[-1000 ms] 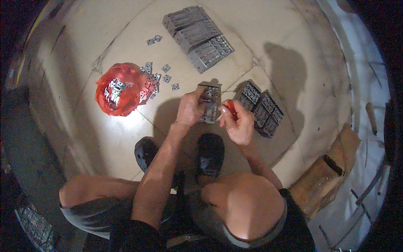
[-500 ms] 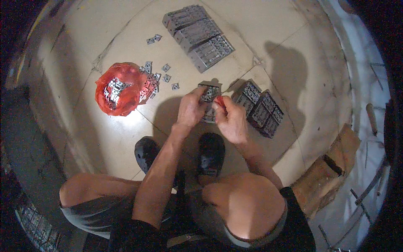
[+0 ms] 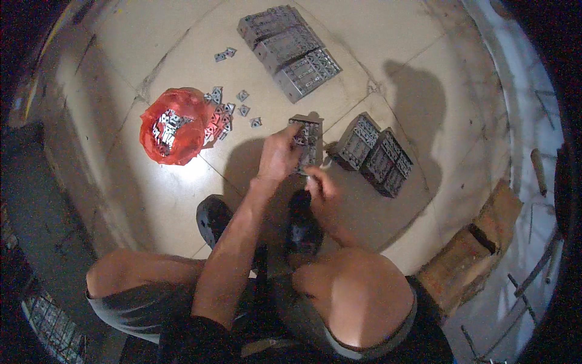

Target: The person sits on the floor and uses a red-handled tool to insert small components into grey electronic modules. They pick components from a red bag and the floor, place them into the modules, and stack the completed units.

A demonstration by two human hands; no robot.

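My left hand point(image 3: 280, 156) is closed round the left side of a grey metal block point(image 3: 312, 144) with rows of holes and slots, near the middle of the floor. At the near end of that block is my right hand point(image 3: 321, 189), its fingers curled together. Something small and pale shows at its fingertips, too small to name. Right of the block stand two similar dark metal blocks point(image 3: 387, 164) side by side. A red plastic bag point(image 3: 200, 130) at the left lies open with small silvery metal plates point(image 3: 170, 127) inside.
Several loose plates point(image 3: 244, 110) lie beside the bag, and a few more farther off. A row of grey blocks point(image 3: 290, 51) stands at the far side. My shoes point(image 3: 213, 219) are close in front. A torn cardboard piece point(image 3: 473, 242) and thin metal rods point(image 3: 526, 285) lie at right.
My right hand has moved down and toward me, from the block's upper right to its near end. The red thing in its fingers no longer shows. My left hand keeps hold of the block.
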